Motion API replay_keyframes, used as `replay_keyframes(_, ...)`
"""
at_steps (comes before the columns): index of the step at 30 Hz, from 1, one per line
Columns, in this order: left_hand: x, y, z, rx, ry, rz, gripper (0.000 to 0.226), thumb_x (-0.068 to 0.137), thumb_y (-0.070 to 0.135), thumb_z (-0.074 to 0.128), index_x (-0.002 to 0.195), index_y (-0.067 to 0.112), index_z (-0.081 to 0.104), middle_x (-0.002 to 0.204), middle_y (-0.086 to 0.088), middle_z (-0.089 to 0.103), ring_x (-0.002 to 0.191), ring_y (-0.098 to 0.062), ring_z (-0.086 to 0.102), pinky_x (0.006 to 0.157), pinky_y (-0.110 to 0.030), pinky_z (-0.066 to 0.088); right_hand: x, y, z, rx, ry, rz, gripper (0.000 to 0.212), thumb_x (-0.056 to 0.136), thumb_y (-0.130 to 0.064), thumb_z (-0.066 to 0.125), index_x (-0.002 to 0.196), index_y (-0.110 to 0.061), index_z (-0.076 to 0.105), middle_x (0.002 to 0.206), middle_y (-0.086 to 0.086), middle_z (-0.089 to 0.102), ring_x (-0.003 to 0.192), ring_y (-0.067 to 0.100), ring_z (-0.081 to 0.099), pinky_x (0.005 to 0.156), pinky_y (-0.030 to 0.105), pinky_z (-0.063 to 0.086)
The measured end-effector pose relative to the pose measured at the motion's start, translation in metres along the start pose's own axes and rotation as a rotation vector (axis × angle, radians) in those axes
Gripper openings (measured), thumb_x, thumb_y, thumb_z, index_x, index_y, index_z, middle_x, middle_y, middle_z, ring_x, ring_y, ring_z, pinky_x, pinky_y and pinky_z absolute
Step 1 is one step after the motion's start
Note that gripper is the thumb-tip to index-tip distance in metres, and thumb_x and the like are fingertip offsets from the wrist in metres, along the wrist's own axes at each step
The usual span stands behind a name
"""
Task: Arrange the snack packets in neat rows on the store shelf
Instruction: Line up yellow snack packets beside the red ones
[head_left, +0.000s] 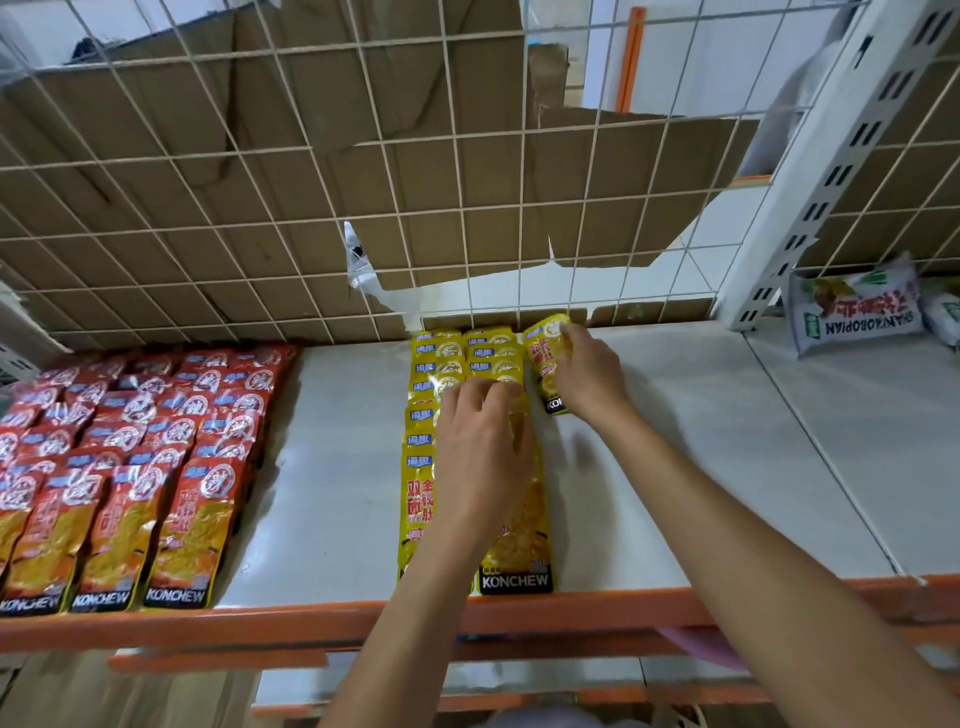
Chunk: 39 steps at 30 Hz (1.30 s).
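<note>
Yellow KONCHEW packet (543, 358), likely light, slick foil: right hand (589, 374) grips its side beside the yellow rows (441, 358); left hand (483, 447) flat on them.

On the shelf (337, 467), a block of packets (130, 441) lies left; two packet rows (421, 493) run front to back mid-shelf, a lone packet (545, 358) just right; wire grid (358, 145) behind, cardboard (260, 218) beyond it

Glossy foil-like snack packets (470, 374) — matt cardboard (208, 208) behind white wire mesh (467, 156).
</note>
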<state>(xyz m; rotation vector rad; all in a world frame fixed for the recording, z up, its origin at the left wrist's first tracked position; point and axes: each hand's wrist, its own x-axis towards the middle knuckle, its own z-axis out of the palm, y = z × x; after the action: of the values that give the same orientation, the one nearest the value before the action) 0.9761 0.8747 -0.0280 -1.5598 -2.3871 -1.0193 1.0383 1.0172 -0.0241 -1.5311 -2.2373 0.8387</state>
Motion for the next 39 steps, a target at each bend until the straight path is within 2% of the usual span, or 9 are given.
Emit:
replay_keyframes(8, 0.006, 0.0, -0.001, -0.015, -0.008, -0.03, 0.027, 0.08, 0.023, 0.056, 0.104, 0.013, 0.066, 0.106, -0.009, 0.062, 0.102, -0.032, 0.051, 0.084, -0.041, 0.046, 0.004, 0.001, -0.002, -0.231, 0.005, -0.086, 0.048, 0.095, -0.032, 0.051, 0.137, -0.012, 0.04, 0.128, 0.019, 0.052, 0.119, 0.038, 0.044, 0.093, 0.04, 0.038)
replay_keyframes(18, 0.012, 0.005, 0.002, -0.003, -0.036, -0.076, 0.031, 0.079, 0.025, 0.056, 0.106, 0.012, 0.067, 0.108, -0.012, 0.062, 0.106, -0.036, 0.051, 0.085, -0.042, 0.045, 0.003, 0.008, 0.0, -0.249, 0.027, -0.098, 0.04, 0.095, -0.038, 0.048, 0.131, -0.023, 0.049, 0.126, 0.017, 0.042, 0.12, 0.035, 0.036, 0.091, 0.041, 0.041)
replay_keyframes(21, 0.016, 0.009, 0.003, 0.029, -0.017, -0.062, 0.028, 0.079, 0.022, 0.057, 0.103, 0.011, 0.068, 0.103, -0.012, 0.064, 0.099, -0.037, 0.053, 0.081, -0.042, 0.047, -0.003, 0.012, -0.005, -0.216, 0.081, -0.119, 0.037, 0.094, -0.035, 0.048, 0.128, -0.019, 0.053, 0.124, 0.014, 0.044, 0.117, 0.033, 0.037, 0.092, 0.04, 0.039)
replay_keyframes(26, 0.03, 0.019, 0.011, 0.102, 0.009, -0.016, 0.022, 0.078, 0.014, 0.068, 0.1, 0.01, 0.068, 0.096, -0.014, 0.066, 0.09, -0.04, 0.055, 0.075, -0.042, 0.048, -0.027, 0.036, -0.034, -0.137, 0.281, -0.161, 0.033, 0.093, -0.024, 0.052, 0.122, -0.011, 0.06, 0.12, 0.013, 0.057, 0.113, 0.034, 0.044, 0.091, 0.041, 0.038)
replay_keyframes(32, 0.047, 0.055, 0.035, 0.085, 0.033, 0.061, 0.026, 0.074, 0.011, 0.056, 0.096, 0.007, 0.069, 0.09, -0.015, 0.068, 0.086, -0.041, 0.057, 0.077, -0.038, 0.042, -0.061, 0.087, -0.084, -0.079, 0.43, -0.112, 0.029, 0.091, -0.016, 0.055, 0.118, -0.007, 0.063, 0.119, 0.012, 0.061, 0.111, 0.033, 0.05, 0.09, 0.041, 0.042)
replay_keyframes(39, 0.052, 0.128, 0.077, -0.012, -0.071, 0.138, 0.028, 0.077, -0.003, 0.062, 0.101, 0.01, 0.069, 0.099, -0.013, 0.069, 0.096, -0.04, 0.056, 0.083, -0.042, 0.046, -0.091, 0.164, -0.144, -0.105, 0.52, 0.05, 0.028, 0.089, -0.011, 0.057, 0.115, -0.006, 0.063, 0.118, 0.012, 0.06, 0.111, 0.033, 0.049, 0.094, 0.04, 0.04)
